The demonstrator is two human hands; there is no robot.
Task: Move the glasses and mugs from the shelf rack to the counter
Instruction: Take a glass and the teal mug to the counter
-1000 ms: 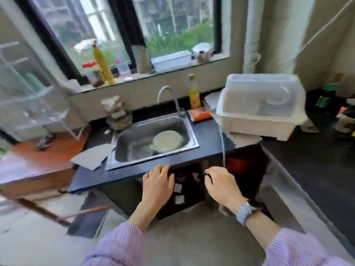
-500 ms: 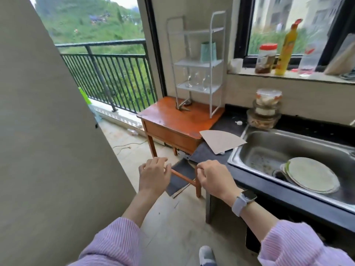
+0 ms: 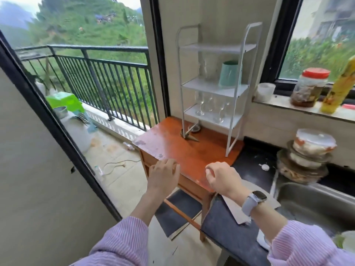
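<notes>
Hands empty, rack now in front of me

Neither grip holds anything: my left hand hangs loosely spread and my right hand is lightly curled on nothing, both over the near edge of the wooden table. A second ago I faced the sink; I have since turned and stepped in, so the white shelf rack stands ahead, closer than half a second back but not yet in reach. On it wait a green mug, a clear glass beside it, and stemmed glasses a shelf below. Nothing is moved yet; the dark worktop lies just right, so I judge the first reach comes next.
</notes>
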